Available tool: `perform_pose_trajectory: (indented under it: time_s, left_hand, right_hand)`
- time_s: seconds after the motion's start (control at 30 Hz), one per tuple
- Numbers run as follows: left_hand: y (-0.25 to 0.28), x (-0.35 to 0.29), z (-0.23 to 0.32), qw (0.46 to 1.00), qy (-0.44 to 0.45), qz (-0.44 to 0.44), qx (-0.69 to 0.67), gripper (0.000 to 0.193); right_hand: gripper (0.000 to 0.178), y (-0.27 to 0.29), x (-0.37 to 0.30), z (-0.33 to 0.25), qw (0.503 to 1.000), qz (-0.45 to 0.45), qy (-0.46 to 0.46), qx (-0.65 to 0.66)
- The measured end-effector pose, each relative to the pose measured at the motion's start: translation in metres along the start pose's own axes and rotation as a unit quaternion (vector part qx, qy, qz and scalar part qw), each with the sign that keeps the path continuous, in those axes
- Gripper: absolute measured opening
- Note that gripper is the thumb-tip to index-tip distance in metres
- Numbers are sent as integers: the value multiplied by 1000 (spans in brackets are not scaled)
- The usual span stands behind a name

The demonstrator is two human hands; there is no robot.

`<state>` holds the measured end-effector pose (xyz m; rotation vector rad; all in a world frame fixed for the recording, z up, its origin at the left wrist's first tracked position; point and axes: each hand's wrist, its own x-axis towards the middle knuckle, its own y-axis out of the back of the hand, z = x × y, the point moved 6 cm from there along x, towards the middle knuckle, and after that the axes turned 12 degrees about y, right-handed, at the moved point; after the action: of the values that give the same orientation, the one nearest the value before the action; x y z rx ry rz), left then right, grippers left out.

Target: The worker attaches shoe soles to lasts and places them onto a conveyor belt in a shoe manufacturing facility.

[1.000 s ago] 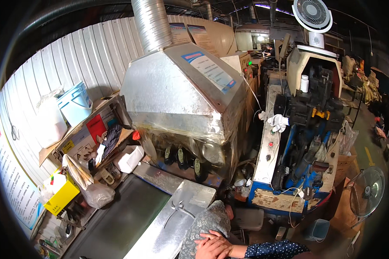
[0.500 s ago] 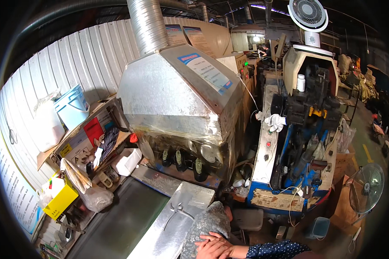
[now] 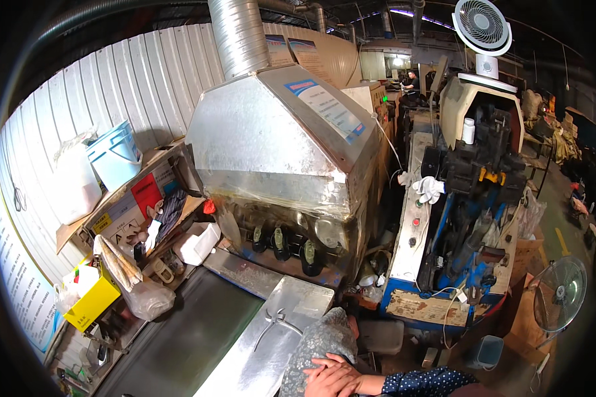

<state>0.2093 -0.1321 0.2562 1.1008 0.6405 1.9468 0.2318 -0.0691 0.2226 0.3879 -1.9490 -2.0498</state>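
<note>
My two hands lie one against the other at the bottom edge, on grey floral cloth [image 3: 319, 347]. My right hand [image 3: 341, 382] comes from a dark blue sleeve [image 3: 427, 382] with white dots, its fingers laid out flat. Partly covered beside it is my left hand [image 3: 330, 361], whose fingers also look extended; its arm is out of view. Neither hand shows an object in it. Just left of the cloth stands a shiny metal plate [image 3: 281, 298] with a bent metal rod [image 3: 271, 323] on it.
A dark conveyor belt [image 3: 185, 331] runs toward a metal hood [image 3: 265, 132], where several dark shoe-shaped pieces [image 3: 279, 243] stand. To the right are a blue-framed machine [image 3: 404, 291], a wire-guard fan [image 3: 560, 291] and a bin [image 3: 489, 351]. A yellow box [image 3: 93, 301] sits at left.
The whole view has shifted slightly, so the surroundings sit a little further right. My hands stay together on the grey cloth.
</note>
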Motion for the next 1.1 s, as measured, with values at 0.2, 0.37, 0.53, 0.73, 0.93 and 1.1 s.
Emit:
perform_pose_trajectory:
  time_s: [0.2,0.37,0.53,0.73,0.93,1.1]
  left_hand:
    - [0,1,0,1000,12,-16,-11,22]
    - [-2,0,-1,1000,9,-11,-8,22]
    - [-2,0,-2,1000,15,-14,-11,22]
    - [-2,-2,-1,1000,15,-17,-5,23]
    - [0,0,4,1000,12,-10,-1,22]
    - [-5,0,0,1000,11,-3,-8,21]
  right_hand:
    - [60,0,-3,3,1000,0,5,8]
    - [51,-35,4,3,982,178,-11,68]
    - [48,-59,4,8,951,286,-17,114]
    - [45,-58,3,4,954,282,-5,99]
    - [60,-58,2,5,934,302,27,192]
    - [59,-62,4,6,960,250,14,124]
